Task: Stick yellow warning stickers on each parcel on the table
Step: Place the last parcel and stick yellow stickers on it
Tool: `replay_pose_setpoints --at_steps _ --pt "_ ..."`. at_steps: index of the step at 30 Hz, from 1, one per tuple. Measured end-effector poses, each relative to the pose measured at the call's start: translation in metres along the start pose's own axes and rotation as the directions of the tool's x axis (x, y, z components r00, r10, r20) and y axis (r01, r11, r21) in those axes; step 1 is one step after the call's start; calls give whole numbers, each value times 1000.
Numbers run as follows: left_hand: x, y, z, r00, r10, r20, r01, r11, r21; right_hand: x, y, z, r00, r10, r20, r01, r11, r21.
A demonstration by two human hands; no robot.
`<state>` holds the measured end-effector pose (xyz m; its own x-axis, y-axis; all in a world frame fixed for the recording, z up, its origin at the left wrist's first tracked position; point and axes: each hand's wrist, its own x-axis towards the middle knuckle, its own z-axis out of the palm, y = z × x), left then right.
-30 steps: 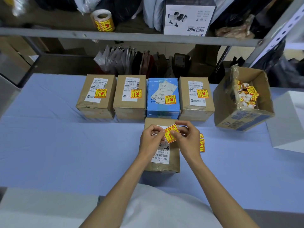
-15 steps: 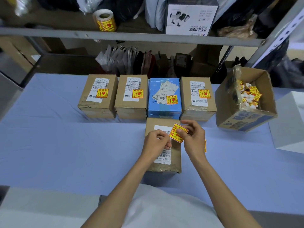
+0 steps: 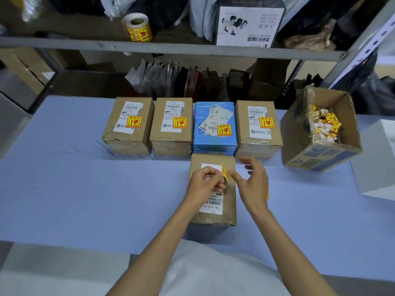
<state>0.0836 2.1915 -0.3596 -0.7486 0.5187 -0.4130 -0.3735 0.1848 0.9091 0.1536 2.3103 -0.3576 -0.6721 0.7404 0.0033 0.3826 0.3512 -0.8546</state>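
1. Fabric (image 3: 213,272), white, is seen at the bottom edge, between the two forearms.
2. The near parcel (image 3: 213,212), a brown box with a white label, is laid on the blue desk (image 3: 85,189), and both hands are held above it.
3. The yellow sticker (image 3: 224,173) is pinched by the curled fingers of the left hand (image 3: 204,184). It is turned edge-on over the upper part of the label, and whether it touches the parcel cannot be told.
4. The right hand (image 3: 253,185) is kept open with loosely spread fingers, and nothing is held by it. Its index fingertip is just beside the sticker.
5. A spare sticker piece (image 3: 267,191) is seen on the desk, mostly hidden by the right hand.
6. Behind, four boxes are lined up side by side: the first brown parcel (image 3: 128,135), the second brown parcel (image 3: 172,137), the blue parcel (image 3: 214,142) and the last brown parcel (image 3: 258,139). Each is already stickered in yellow.
7. To the right, an open carton (image 3: 299,142) is tilted, with crumpled yellow and white scraps inside.
8. Farthest, a sticker roll (image 3: 137,27) is stood on the shelf (image 3: 192,48).
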Motion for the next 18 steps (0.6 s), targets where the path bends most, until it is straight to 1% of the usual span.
replay_pose_setpoints --at_steps 1,2,4,7,11,15,18 --pt "0 0 0 1000 5 1 -5 1000 -13 -1 -2 0 997 -77 2 77 996 -37" --pt "1 0 1 1000 11 3 -11 1000 -22 -2 -5 0 993 -117 28 118 993 -30" --pt "2 0 2 1000 28 0 -28 999 -27 -3 -11 2 986 -127 112 126 992 19" --pt "3 -1 2 998 64 -6 -64 998 -18 -4 -16 5 979 -91 185 79 994 69" --pt "4 -2 -1 996 85 -22 -85 996 -5 -4 -17 6 969 -46 241 11 990 144" --pt "4 -3 -1 995 95 -4 -95 995 -16 -5 -15 7 977 14 211 -52 983 178" --pt "3 -2 -2 994 111 -23 -111 994 7 -4 -14 8 981 80 176 -113 976 185"
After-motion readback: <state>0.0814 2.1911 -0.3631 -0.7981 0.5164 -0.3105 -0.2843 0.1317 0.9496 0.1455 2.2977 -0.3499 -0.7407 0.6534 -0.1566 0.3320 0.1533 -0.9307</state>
